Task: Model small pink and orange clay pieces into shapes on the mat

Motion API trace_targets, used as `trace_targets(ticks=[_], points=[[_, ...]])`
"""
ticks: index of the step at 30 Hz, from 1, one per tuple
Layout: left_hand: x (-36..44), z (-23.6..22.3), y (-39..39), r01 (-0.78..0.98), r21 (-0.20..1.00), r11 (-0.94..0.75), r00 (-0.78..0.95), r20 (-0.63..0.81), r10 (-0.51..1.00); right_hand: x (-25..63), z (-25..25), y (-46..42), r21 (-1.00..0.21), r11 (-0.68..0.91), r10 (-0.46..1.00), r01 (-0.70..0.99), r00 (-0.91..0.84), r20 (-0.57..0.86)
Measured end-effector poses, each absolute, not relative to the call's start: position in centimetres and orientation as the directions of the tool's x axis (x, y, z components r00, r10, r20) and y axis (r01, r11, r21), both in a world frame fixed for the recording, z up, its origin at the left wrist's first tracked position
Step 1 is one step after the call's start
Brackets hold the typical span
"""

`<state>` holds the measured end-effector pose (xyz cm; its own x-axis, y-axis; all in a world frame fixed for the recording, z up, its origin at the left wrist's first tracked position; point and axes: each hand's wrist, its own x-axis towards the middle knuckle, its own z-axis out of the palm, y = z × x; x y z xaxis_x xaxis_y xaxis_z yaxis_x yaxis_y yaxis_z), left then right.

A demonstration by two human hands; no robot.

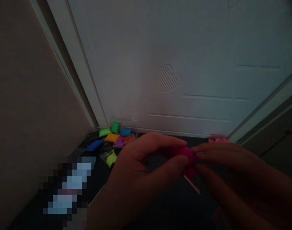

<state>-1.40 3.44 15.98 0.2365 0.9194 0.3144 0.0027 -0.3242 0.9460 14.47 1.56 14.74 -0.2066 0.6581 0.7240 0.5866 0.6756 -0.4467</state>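
Observation:
A lump of magenta modelling clay [188, 154] is held up in front of me, with rounded parts at its lower edge. A thin pink strip or stick [192, 185] slants down from beneath it. My left hand [146, 163] grips the clay from the left between thumb and fingers. From the right, the fingertips of my right hand [222, 163] are closed on the clay's right edge, with the thumb below. The fingers hide part of the clay, and the dim light blurs its exact shape.
Several coloured clay packets, including an orange one [111, 137] and a blue one [95, 145], lie at the left before a white door [136, 64]. Nearby are a bag of yellow-green clay [111, 158] and a pixelated bright object [73, 185]. Small pink pieces [218, 140] sit by the door's right.

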Motion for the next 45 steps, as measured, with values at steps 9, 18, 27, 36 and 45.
trace_targets(ticks=[9,18,27,36,45], points=[[-1.8,16.3,3.5,-0.012,0.953,-0.302,0.263,0.295,0.919,14.1,14.9,1.5,-0.458,0.645,0.674,0.611,-0.172,0.719],[-1.9,16.5,3.6,-0.067,0.963,-0.261,0.292,0.269,0.918,14.1,15.0,1.6,-0.508,0.643,0.672,0.573,-0.104,0.733],[-1.7,16.3,4.3,-0.319,0.947,-0.050,0.377,0.175,0.910,14.2,14.6,2.2,-0.489,0.682,0.676,0.543,-0.213,0.706],[-1.4,15.9,4.4,-0.405,0.913,-0.045,0.317,0.187,0.930,13.9,14.9,2.3,-0.461,0.677,0.685,0.574,-0.263,0.679],[-0.7,15.6,4.5,-0.459,0.888,0.026,0.299,0.127,0.946,13.9,15.0,3.3,-0.301,0.738,0.599,0.603,-0.382,0.704]])
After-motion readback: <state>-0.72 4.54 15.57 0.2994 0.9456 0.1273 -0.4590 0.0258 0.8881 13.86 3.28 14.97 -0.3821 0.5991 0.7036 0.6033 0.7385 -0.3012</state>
